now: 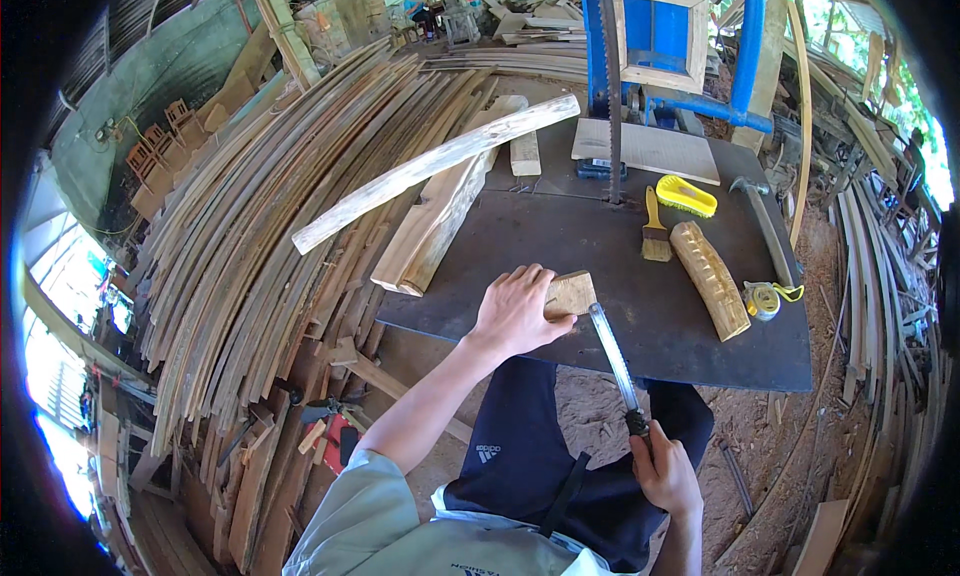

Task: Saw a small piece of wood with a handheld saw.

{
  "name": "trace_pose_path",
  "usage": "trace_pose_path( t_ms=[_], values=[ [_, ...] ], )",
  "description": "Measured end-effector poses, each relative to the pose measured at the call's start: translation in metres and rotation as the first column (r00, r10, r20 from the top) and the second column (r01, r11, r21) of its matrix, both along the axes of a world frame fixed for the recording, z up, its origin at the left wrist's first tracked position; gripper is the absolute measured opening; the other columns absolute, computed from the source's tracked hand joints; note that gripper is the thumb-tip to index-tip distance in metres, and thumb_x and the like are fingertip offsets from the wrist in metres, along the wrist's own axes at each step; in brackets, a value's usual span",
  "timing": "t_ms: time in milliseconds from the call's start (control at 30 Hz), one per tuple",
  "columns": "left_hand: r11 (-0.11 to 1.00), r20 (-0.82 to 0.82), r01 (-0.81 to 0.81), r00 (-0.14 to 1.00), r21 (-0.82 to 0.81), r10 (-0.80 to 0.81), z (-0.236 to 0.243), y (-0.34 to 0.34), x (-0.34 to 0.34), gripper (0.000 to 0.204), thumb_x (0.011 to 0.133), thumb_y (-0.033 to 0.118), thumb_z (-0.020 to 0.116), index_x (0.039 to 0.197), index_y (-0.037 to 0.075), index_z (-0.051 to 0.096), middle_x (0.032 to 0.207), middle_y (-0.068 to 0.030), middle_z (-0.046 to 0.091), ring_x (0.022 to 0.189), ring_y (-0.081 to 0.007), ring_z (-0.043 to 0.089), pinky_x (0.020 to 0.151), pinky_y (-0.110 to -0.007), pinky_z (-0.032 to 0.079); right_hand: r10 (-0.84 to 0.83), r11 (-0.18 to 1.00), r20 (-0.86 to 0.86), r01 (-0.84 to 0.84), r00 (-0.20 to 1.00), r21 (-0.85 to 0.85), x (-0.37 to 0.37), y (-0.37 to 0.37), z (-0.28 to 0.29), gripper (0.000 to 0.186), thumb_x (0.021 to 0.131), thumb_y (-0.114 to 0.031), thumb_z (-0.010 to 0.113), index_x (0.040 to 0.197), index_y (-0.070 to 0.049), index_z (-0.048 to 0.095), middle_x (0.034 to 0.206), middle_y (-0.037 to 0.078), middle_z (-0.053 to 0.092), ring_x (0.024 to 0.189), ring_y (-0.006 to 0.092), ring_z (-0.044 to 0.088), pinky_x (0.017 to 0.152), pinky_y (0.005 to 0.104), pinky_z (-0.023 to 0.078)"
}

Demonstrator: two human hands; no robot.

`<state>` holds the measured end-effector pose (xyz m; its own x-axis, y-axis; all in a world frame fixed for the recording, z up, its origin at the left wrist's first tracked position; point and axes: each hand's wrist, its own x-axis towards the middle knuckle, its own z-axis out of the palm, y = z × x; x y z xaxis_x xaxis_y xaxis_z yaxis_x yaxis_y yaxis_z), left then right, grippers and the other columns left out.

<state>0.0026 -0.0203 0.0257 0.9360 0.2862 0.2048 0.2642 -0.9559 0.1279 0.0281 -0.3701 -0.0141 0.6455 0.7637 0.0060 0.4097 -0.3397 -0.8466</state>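
At the table's near edge my left hand is closed around a short wood block, whose pale face shows past the fingers. My right hand, lower and to the right, grips the dark handle of a long, narrow, silver file-like tool. The far end of this tool meets or overlaps the block's right corner; whether it presses there I cannot tell. To the right on the dark metal table lie a notched wood piece, a flat paintbrush and a yellow scrub brush.
A blue bandsaw rises behind, its toothed blade upright through the table. A hammer and tape measure lie along the right edge. Long boards pile up at left; a pale beam juts over the table's corner.
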Motion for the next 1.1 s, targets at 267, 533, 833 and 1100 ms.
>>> trace_pose_path(
  t_ms=[267,533,833,1100],
  values=[
    [0.968,0.303,0.019,0.948,0.250,-0.096,-0.015,-0.004,0.000,0.076,0.084,0.077,0.078,0.108,0.006,0.067,0.098,-0.0110,0.072,0.087,-0.0289,0.075,0.078,-0.042,0.061,-0.027,0.999,0.273,0.016,0.962,0.045,0.002,0.019,0.009,0.022,0.108,-0.019,0.066,0.103,0.000,0.056,0.060,0.024,0.058,0.057,0.0464,0.063,0.051,0.0545,0.045],
    [0.976,0.335,0.002,0.939,0.218,-0.077,-0.031,0.005,0.008,0.068,0.082,0.070,0.083,0.104,0.007,0.067,0.098,-0.0076,0.073,0.090,-0.0275,0.075,0.078,-0.041,0.061,-0.049,0.995,0.433,0.082,0.900,-0.057,0.004,0.082,0.015,0.027,0.113,-0.029,0.058,0.107,-0.003,0.055,0.055,0.019,0.061,0.050,0.0425,0.065,0.047,0.0520,0.051],
    [0.989,0.286,0.046,0.954,0.138,-0.085,-0.028,0.006,0.007,0.058,0.092,0.059,0.077,0.112,0.005,0.067,0.101,-0.0102,0.073,0.094,-0.0294,0.075,0.081,-0.044,0.061,-0.029,0.966,0.621,0.182,0.784,-0.184,0.010,0.111,0.025,0.029,0.114,-0.031,0.055,0.104,-0.004,0.057,0.052,0.013,0.061,0.044,0.0335,0.065,0.041,0.0457,0.050],
    [0.979,0.415,0.131,0.891,0.157,-0.185,-0.034,0.014,0.010,0.019,0.094,0.021,0.063,0.102,0.004,0.067,0.090,-0.0102,0.069,0.082,-0.0290,0.069,0.071,-0.045,0.056,-0.022,0.964,0.604,0.177,0.797,-0.199,0.006,0.118,0.026,0.030,0.114,-0.030,0.055,0.109,-0.001,0.060,0.052,0.012,0.061,0.044,0.0330,0.065,0.043,0.0449,0.050]
  ],
)
